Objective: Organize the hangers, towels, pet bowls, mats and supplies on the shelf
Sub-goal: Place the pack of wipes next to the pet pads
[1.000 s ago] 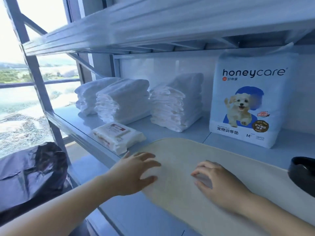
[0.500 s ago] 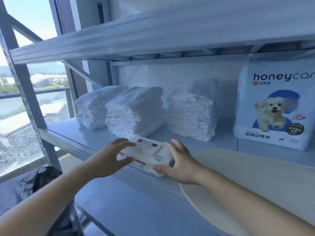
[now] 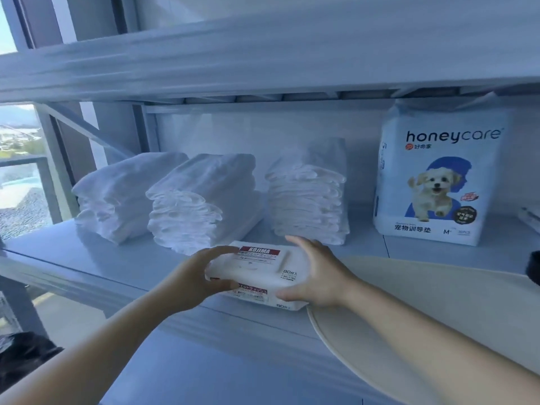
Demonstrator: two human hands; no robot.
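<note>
A white pack of wet wipes (image 3: 260, 273) with a red label lies near the front edge of the grey shelf (image 3: 96, 258). My left hand (image 3: 198, 279) grips its left end, thumb under and fingers over. My right hand (image 3: 315, 276) holds its right end the same way. Behind the pack stand three stacks of folded white towels (image 3: 201, 200). A cream oval mat (image 3: 432, 323) lies to the right and overhangs the shelf's front edge. A white and blue bag of pet training pads (image 3: 438, 176) stands upright at the back right.
The upper shelf board (image 3: 263, 54) hangs low over the towels. A black bowl edge (image 3: 534, 267) shows at the far right. A window and metal upright (image 3: 49, 159) stand at the left. A dark bag (image 3: 26, 361) lies below left.
Both hands left the cream mat and moved left to the wipes pack, then closed on its two ends. The view shifted left and nearer to the towels.
</note>
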